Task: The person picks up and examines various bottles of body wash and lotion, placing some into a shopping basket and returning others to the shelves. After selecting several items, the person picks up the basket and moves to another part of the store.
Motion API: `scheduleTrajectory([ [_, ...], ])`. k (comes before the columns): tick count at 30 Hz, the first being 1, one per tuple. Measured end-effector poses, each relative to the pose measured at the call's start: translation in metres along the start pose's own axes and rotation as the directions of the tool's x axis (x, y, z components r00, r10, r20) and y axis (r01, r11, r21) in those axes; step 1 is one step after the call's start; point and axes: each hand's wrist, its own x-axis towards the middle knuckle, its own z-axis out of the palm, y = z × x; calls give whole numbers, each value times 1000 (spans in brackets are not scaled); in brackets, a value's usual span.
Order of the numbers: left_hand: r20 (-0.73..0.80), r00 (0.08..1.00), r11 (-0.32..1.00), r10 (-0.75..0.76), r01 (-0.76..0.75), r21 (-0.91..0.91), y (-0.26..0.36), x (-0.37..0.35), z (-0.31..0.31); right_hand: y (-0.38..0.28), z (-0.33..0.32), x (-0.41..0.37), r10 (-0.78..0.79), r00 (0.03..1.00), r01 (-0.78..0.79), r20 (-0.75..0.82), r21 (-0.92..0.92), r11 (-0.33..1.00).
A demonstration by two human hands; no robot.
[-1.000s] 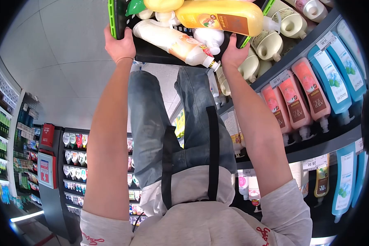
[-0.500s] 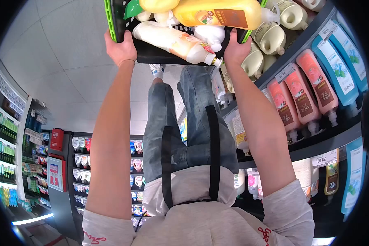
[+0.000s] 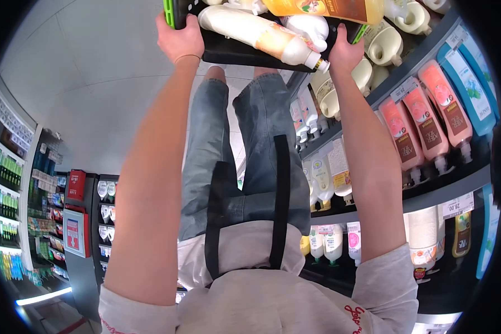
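Nearest, at 6 o'clock, a grey sweatshirt (image 3: 261,300), with two black straps (image 3: 281,200) running up over blue jeans (image 3: 256,128). Reaching out from there toward 12 o'clock, both bare forearms. At 11 o'clock, the left hand (image 3: 179,40), closed on the green-rimmed edge of a black basket (image 3: 234,53) with fingers curled tight over the rim and the back of the hand toward the camera. At 1 o'clock, the right hand (image 3: 344,53), gripping the opposite edge the same way, fingers wrapped around the rim. Held between the two at 12 o'clock, out over the knees, and loaded: a cream bottle (image 3: 256,32) lying on its side, a white bottle (image 3: 310,25) touching it, and an orange bottle (image 3: 331,6) on top, partly cut off by the frame. Judged as a carrying step, with the full load borne in both hands close beside the shelf (image 3: 428,196) at 3 o'clock. Pink bottles (image 3: 428,119) stocked there, and cream pump bottles (image 3: 385,43) just beside the right wrist. Any next move calling for the weight taken by one hand, or the basket set down, before loosening a single finger. Best kept level, too, given the bottles stacked loosely on their sides. Farther off, grey floor (image 3: 94,83) at 10 o'clock and another stocked rack (image 3: 103,217) at 8 o'clock.
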Motion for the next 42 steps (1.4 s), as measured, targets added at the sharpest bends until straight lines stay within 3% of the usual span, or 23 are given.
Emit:
scheduleTrajectory([
  [4, -9, 1000, 999, 17, -17, 31, 8, -2, -3, -21, -4, -7, 76, 997, -76, 20, -2, 997],
  [9, -24, 998, 998, 64, -65, -28, 18, -4, -4, -20, -4, -6, 59, 998, -59, 14, -7, 998],
  [14, -11, 1000, 998, 0, 1, 60, 20, -5, -6, -17, -2, -4, 22, 1000, -23, -22, -43, 999],
  [21, -22, 999, 1000, 24, -24, -6, 22, -10, -5, -14, -5, -2, 57, 998, -57, 13, -38, 998],
  [23, -148, 982, 993, 118, -115, 33, 26, -14, -1, -17, -3, 0, 49, 999, -49, 2, -10, 999],
  [24, -145, 982, 992, 121, -117, 35, 21, -11, 0, -19, -4, 0, 58, 998, -57, 8, -25, 998],
  [26, 3, 1000, 997, -18, 18, -77, 4, -4, 0, -16, -6, -1, 72, 997, -71, 11, -46, 996],
  [29, 45, 999, 997, -11, 14, -71, 4, -1, -1, -9, -5, 4, 49, 999, -48, 12, -60, 997],
  [32, -10, 999, 996, 36, -36, -83, 3, -2, 2, -15, -5, 1, 9, 1000, -10, 19, 14, 1000],
  [34, -11, 999, 990, 42, -43, -137, 4, -2, 1, -12, -4, 2, 16, 1000, -16, 13, -30, 999],
  [38, -14, 998, 995, 57, -57, -82, 1, 0, 2, -12, -3, 1, -7, 1000, 7, 4, -46, 999],
  [42, 28, 997, 987, -66, 69, -143, 13, -5, -2, -8, -5, 2, 31, 999, -29, 20, -81, 996],
])
